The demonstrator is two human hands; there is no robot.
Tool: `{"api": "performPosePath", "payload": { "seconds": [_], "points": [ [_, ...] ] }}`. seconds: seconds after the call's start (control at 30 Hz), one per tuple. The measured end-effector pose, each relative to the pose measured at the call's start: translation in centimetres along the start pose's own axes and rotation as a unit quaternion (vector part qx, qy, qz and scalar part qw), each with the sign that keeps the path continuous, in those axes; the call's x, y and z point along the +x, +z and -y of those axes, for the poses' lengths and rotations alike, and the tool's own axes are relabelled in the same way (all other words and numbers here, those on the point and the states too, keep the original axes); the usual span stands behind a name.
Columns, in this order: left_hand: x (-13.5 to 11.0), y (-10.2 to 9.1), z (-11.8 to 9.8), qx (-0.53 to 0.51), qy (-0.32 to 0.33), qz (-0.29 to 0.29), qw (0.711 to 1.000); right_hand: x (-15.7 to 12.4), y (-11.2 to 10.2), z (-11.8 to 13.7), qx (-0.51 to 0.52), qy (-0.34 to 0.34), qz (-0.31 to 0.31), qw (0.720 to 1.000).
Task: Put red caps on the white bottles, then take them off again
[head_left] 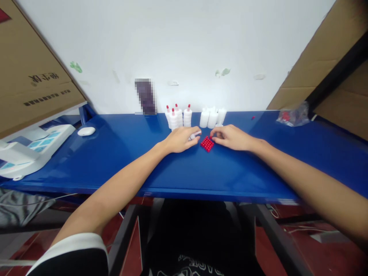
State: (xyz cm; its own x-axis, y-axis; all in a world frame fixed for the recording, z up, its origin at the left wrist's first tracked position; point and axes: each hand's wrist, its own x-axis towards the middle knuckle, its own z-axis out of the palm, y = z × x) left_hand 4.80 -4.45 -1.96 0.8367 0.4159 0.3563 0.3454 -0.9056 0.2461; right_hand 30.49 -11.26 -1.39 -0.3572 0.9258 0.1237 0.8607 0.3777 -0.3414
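My left hand (180, 138) rests on the blue table (120, 168) with its fingers curled round a small white bottle (195, 134) lying on its side. My right hand (230, 137) sits just right of a tight cluster of small red caps (207, 143), its fingertips pinched together at the cluster's upper right edge. What the pinch holds is too small to make out. Behind my hands stand white bottles with red caps (178, 116) and white bottles without caps (212, 117).
A white machine with a light blue keypad (28, 147) and a white mouse-like object (86, 131) lie at the left. A clear plastic bag with red pieces (292, 115) lies at the right. Cardboard boxes (31, 73) flank the table; a white wall stands behind.
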Motion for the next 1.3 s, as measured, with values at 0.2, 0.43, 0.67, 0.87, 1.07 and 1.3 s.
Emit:
{"api": "performPosePath", "payload": {
  "seconds": [0.2, 0.43, 0.67, 0.87, 1.07, 1.3],
  "points": [
    [-0.08, 0.06, 0.17, -0.001, -0.001, -0.002, 1.000, 0.04, 0.19, 0.30, 0.012, -0.008, -0.007, 1.000],
    [0.03, 0.08, 0.10, -0.002, -0.005, 0.005, 1.000, 0.16, 0.50, 0.49, 0.009, 0.000, -0.016, 1.000],
    [0.00, -0.02, -0.06, -0.005, -0.010, 0.010, 1.000, 0.19, 0.48, 0.49, 0.004, 0.000, -0.018, 1.000],
    [0.07, -0.04, -0.19, -0.005, -0.014, 0.015, 1.000, 0.14, 0.47, 0.53, 0.013, 0.003, -0.020, 1.000],
    [0.14, -0.11, -0.21, -0.003, -0.011, 0.017, 1.000, 0.17, 0.57, 0.61, 0.008, 0.011, -0.021, 1.000],
    [0.03, -0.20, -0.37, 0.007, -0.007, 0.018, 1.000, 0.19, 0.49, 0.62, 0.010, 0.004, -0.021, 1.000]
  ]
}}
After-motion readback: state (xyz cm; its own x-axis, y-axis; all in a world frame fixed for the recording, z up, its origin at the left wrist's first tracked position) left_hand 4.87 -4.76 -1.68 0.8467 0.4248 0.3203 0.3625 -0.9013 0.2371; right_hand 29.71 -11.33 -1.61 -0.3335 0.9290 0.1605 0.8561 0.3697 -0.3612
